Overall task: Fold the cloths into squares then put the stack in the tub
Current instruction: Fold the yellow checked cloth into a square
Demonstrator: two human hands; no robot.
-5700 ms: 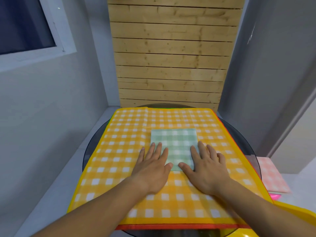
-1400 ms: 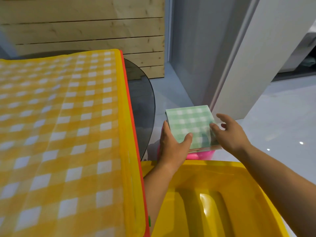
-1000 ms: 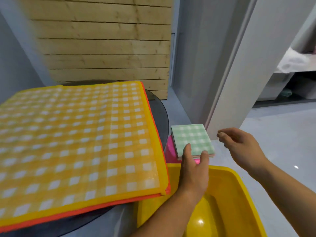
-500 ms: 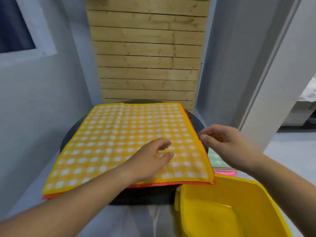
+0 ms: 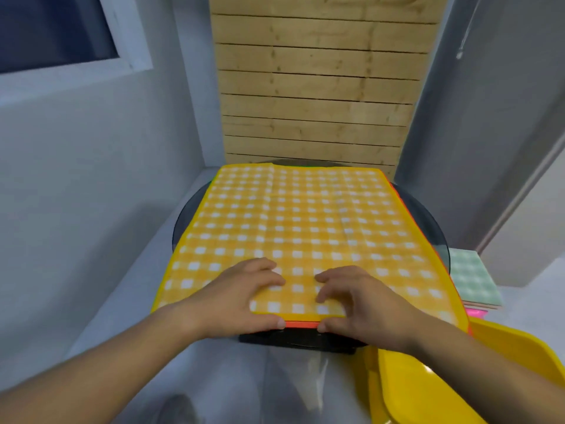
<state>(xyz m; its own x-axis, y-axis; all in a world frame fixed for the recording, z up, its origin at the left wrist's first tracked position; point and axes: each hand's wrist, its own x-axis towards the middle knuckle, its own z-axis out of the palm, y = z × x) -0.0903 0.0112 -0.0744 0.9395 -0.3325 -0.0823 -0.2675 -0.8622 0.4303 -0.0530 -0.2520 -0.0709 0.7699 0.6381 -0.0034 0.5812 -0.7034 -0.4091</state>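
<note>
A large yellow checked cloth (image 5: 302, 228) lies spread flat over a round dark glass table (image 5: 428, 215), with an orange-red cloth edge (image 5: 301, 325) showing beneath it. My left hand (image 5: 241, 298) and my right hand (image 5: 357, 298) pinch the yellow cloth's near edge, fingers curled on top and thumbs under the edge. To the right, a stack of folded cloths with a green checked square (image 5: 472, 278) on top rests on something pink (image 5: 475, 312). A yellow tub (image 5: 504, 356) sits at the lower right.
A wooden slat panel (image 5: 315, 96) stands behind the table. A grey wall with a window (image 5: 52, 29) is on the left, and grey walls close in on the right. Pale floor shows below the table's near edge.
The green folded square was set on the stack to the right and released. The view swung back to the table, and both hands came down onto the yellow cloth's near edge and gripped it.
</note>
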